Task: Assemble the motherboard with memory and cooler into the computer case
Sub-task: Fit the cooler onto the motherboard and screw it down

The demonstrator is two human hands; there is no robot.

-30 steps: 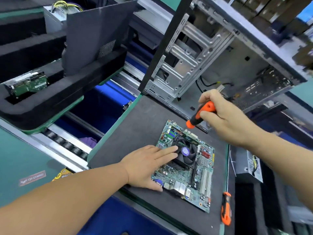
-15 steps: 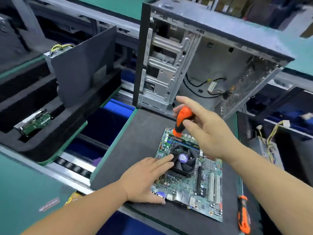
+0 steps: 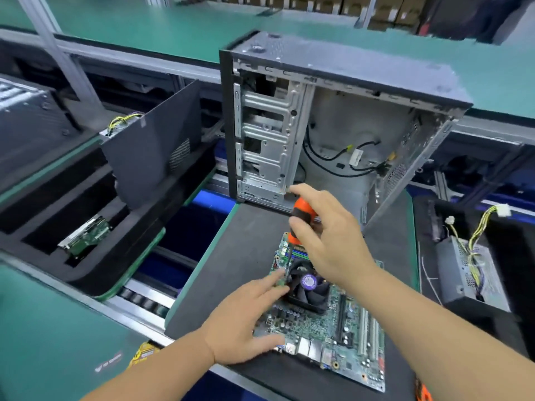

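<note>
A green motherboard (image 3: 333, 337) lies flat on a dark foam mat (image 3: 231, 273), with a black fan cooler (image 3: 307, 287) mounted on it. My left hand (image 3: 246, 319) rests flat on the board's left side, fingers straight and touching the cooler's edge. My right hand (image 3: 330, 244) grips an orange-handled screwdriver (image 3: 299, 218) held nearly upright, its tip at the cooler's far left corner. Behind the board stands the open computer case (image 3: 333, 140), its side off, with loose cables inside.
A dark side panel (image 3: 156, 157) leans in a foam tray at the left, where a green circuit board (image 3: 86, 235) sits in a slot. A power supply (image 3: 469, 273) with yellow wires lies at the right. Part of another orange tool (image 3: 421, 392) shows bottom right.
My right hand has swung the screwdriver from slanted to nearly upright and brought its tip down to the cooler's corner. My left hand stays on the board. The view has tilted upward.
</note>
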